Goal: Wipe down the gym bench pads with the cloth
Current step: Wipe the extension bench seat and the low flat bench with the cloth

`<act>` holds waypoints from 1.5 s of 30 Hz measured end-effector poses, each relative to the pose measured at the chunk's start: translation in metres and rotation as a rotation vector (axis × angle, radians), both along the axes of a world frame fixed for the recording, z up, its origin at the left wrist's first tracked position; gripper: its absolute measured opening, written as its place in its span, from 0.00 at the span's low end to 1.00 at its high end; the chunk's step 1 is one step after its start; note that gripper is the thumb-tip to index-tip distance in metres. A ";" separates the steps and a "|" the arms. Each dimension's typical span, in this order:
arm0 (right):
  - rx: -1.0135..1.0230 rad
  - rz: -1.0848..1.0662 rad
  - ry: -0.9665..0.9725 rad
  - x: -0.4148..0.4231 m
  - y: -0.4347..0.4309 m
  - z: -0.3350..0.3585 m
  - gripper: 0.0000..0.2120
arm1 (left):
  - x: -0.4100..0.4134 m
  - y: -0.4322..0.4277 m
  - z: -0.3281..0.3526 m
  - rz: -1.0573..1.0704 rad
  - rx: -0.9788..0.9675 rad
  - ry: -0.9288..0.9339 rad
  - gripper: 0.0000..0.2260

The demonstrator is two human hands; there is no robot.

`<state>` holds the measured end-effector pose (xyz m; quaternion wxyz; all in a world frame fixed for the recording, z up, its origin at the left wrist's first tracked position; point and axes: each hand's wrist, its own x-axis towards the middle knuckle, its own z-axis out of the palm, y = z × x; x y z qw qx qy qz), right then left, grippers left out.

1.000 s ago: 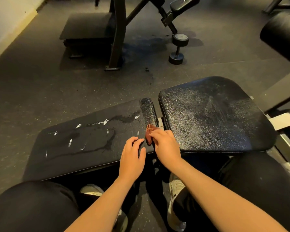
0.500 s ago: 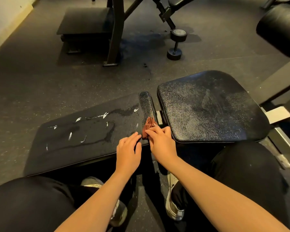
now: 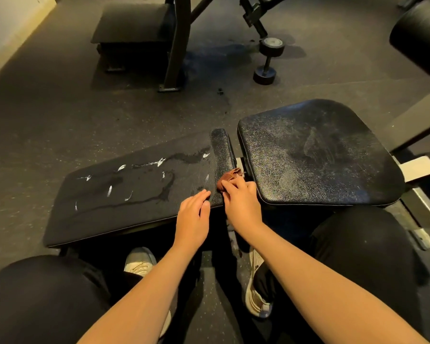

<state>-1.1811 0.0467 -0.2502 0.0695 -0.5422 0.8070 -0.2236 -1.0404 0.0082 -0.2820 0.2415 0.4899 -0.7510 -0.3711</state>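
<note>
A dark speckled rubber floor (image 3: 60, 120) fills the room, with a pale wall (image 3: 8, 28) along its far left edge. Open floor lies beyond the bench, up to a black equipment frame (image 3: 176, 40) and a dumbbell (image 3: 268, 59) lying just beside it. A black roller (image 3: 422, 36) juts in at the upper right.

Near the person the bench shows two black pads with a narrow gap between them. The long pad (image 3: 104, 212) stretches to the left, its surface streaked with wet trails and bright glints. The wider seat pad (image 3: 315, 155) sits to the right, dull and mottled. The near edges of both pads overhang the person's knees and two pale shoes (image 3: 139, 263) on the floor.

The left hand (image 3: 193, 217) lies palm down on the near right corner of the long pad, fingers straight and close together, holding nothing. The right hand (image 3: 241, 204) reaches to the gap, its fingers pinching a bunched reddish-brown cloth (image 3: 230, 175) against the rounded end of the long pad.

Compared with a second ago, both hands keep almost the same places. The cloth sits slightly nearer the seat pad, and the wet streaks look unchanged. The whole bench sits a little higher in view.
</note>
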 end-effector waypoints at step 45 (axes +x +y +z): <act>-0.073 0.091 -0.087 0.010 0.002 -0.019 0.17 | 0.005 -0.014 -0.021 -0.156 -0.307 -0.225 0.22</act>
